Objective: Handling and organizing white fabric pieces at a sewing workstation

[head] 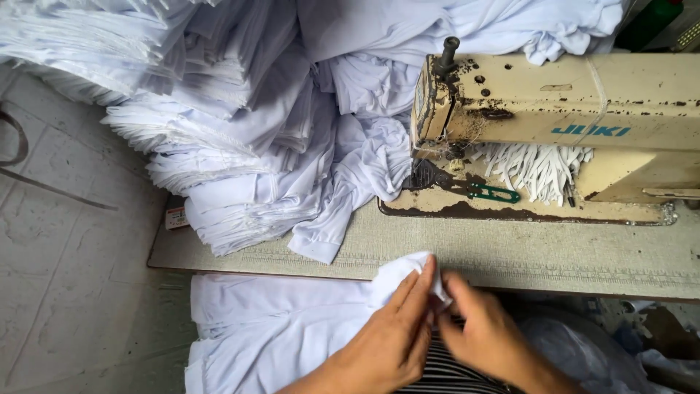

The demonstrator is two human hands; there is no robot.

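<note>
My left hand and my right hand meet at the table's front edge, both pinching a corner of a white cloth piece. The rest of that cloth drapes down over my lap to the left. Behind the hands stands a worn cream sewing machine with its needle area at its left end. A bundle of white strips lies under the machine's arm, beside green thread snips.
Tall stacks of folded white fabric fill the left and back of the grey table. A loose white sleeve hangs toward the table front. A tiled floor lies at the left.
</note>
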